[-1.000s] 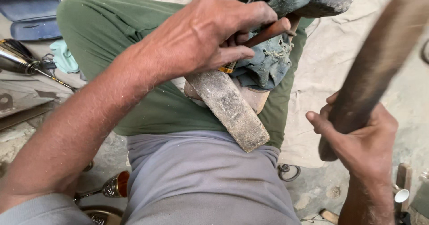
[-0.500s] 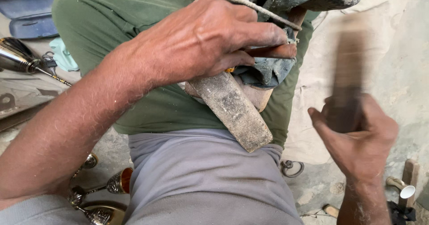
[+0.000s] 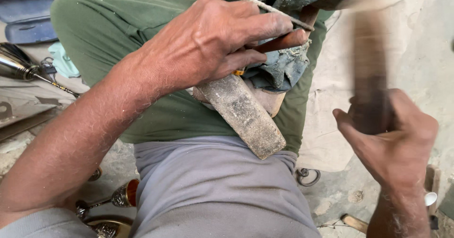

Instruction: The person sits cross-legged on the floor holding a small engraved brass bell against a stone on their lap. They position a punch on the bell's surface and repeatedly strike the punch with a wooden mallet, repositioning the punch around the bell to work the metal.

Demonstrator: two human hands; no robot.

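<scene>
My left hand [image 3: 213,41] grips a thin wooden-handled tool [image 3: 283,41] and presses it against a cloth-wrapped object [image 3: 283,67] resting on my lap. A worn grey block [image 3: 243,115] juts out from under that hand, lying across my green trouser leg [image 3: 118,25]. My right hand [image 3: 392,138] is closed around a thick brown wooden stick [image 3: 371,67], held upright and blurred with motion, to the right of the wrapped object. A cord [image 3: 257,4] runs over the top of my left hand.
A dark blue case [image 3: 28,18] lies at the upper left. A shiny metal piece [image 3: 19,65] sits beside it. Ornate metal items [image 3: 118,198] lie on the floor at the lower left. A small ring [image 3: 308,176] and wood scraps [image 3: 354,221] lie on the sandy ground at right.
The stick in my right hand has swung from a slant to upright and moved up and left toward the wrapped object. My left hand has kept its grip.
</scene>
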